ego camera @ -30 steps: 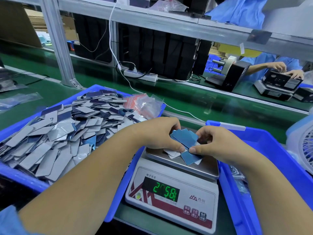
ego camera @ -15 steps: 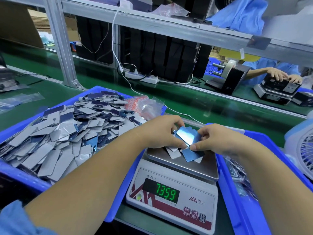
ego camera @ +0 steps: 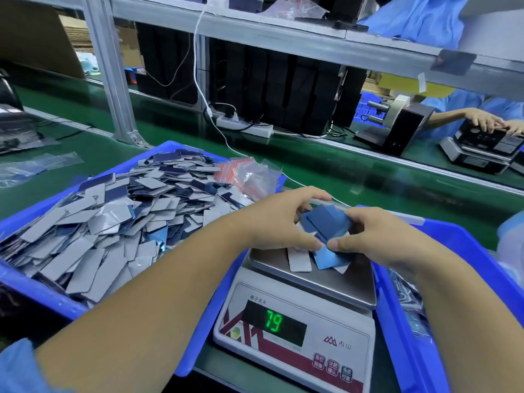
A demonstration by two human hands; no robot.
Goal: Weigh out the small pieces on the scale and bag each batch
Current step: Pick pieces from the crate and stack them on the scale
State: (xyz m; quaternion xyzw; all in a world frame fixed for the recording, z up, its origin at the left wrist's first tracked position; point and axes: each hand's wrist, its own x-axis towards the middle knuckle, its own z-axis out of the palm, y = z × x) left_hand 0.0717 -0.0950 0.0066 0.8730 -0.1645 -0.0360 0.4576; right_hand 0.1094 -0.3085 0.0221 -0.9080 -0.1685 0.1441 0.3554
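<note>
A blue bin (ego camera: pixel 34 282) heaped with grey pieces fills the frame's left. At lower centre the scale (ego camera: pixel 295 330) reads 79. Above its pan, left hand (ego camera: pixel 279 219) and right hand (ego camera: pixel 377 239) both pinch a stack (ego camera: pixel 326 225) of blue pieces.

One view only: head camera, worn, so we look forward and down from above our own forearms. Close on scale (ego camera: pixel 295 316) at lower centre; left hand (ego camera: pixel 279 219) and right hand (ego camera: pixel 377 236) meet mid-frame. Wide lens bends shelf rail (ego camera: pixel 312 38) along top edge. No second view to overlap.
</note>
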